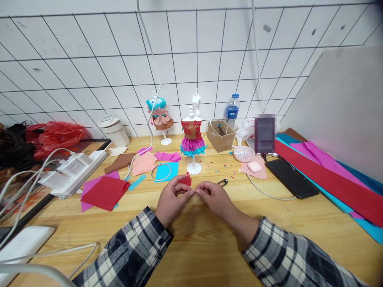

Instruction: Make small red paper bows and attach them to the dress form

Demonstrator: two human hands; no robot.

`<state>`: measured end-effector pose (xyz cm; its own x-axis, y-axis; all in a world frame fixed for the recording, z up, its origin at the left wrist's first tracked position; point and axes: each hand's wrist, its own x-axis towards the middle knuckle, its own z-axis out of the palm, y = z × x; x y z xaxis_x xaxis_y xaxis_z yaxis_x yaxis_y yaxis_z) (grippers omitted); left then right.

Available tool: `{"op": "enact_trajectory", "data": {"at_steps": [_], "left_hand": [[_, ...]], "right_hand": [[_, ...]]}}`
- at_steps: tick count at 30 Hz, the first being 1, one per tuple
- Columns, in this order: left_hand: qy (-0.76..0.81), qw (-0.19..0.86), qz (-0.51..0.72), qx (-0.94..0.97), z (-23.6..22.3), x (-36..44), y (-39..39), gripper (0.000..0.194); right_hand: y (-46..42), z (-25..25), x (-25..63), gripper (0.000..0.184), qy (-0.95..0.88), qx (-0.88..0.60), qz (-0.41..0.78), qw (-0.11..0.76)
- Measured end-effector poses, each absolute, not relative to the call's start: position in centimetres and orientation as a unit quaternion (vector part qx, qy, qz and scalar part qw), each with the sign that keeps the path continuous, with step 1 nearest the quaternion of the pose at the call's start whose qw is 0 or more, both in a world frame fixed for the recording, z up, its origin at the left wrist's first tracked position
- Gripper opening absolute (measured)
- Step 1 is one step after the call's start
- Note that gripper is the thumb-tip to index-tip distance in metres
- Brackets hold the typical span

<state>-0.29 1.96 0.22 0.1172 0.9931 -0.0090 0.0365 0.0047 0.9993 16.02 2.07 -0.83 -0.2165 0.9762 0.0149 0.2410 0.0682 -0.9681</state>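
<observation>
My left hand and my right hand meet fingertip to fingertip above the table. Thumb and index finger are pinched together on each; whatever lies between them is too small to make out. Just behind the left fingers shows a red paper piece, partly covered by the hand. A black-handled small tool lies beyond the right knuckles, partly hidden. Farther back stands a small white mannequin in a brown top with red bows and a purple and turquoise ruffled skirt.
At left lie red paper squares, peach sheets, a blue sheet and a power strip. A second dressed mannequin, cardboard box and pink bowl stand behind. A black phone and paper strips lie right.
</observation>
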Motion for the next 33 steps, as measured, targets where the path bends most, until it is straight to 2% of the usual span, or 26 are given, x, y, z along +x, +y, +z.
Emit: {"op": "enact_trajectory", "data": {"at_steps": [9,27,33], "left_hand": [[0.474,0.534,0.469,0.519,0.7,-0.5,2.1,0.057],[0.481,0.535,0.455,0.524,1.2,0.0,1.7,0.066],[0.477,0.542,0.46,0.517,1.3,-0.1,1.7,0.068]], "right_hand": [[2.3,-0.8,16.3,0.022,-0.574,-0.475,0.543,0.387],[2.4,-1.1,16.4,0.019,-0.576,-0.46,0.554,0.387],[2.2,-0.5,16.6,0.029,-0.541,-0.457,0.581,0.401]]}}
